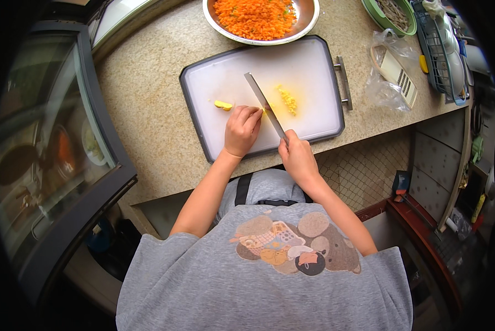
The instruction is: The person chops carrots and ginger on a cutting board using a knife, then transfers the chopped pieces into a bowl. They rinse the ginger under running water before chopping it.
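Observation:
My right hand (299, 155) grips the handle of a kitchen knife (257, 92), whose blade reaches up and to the left across a white cutting board (214, 76) with a dark rim. Just left of the blade, my left hand (243, 126) has its fingertips bent down on a small yellow piece, mostly hidden by the fingers. Finely chopped yellow bits (288, 101) lie in a small heap right of the knife. A larger yellow piece, perhaps peeled ginger (223, 105), rests left of my left hand.
Beyond the board stands a metal bowl (259, 40) of diced carrot (253, 18). To the right, a slicer or grater (398, 78) lies on a plastic bag, near a green basket (371, 14) and a dish rack (435, 62). An open window frame (102, 103) stands at the left.

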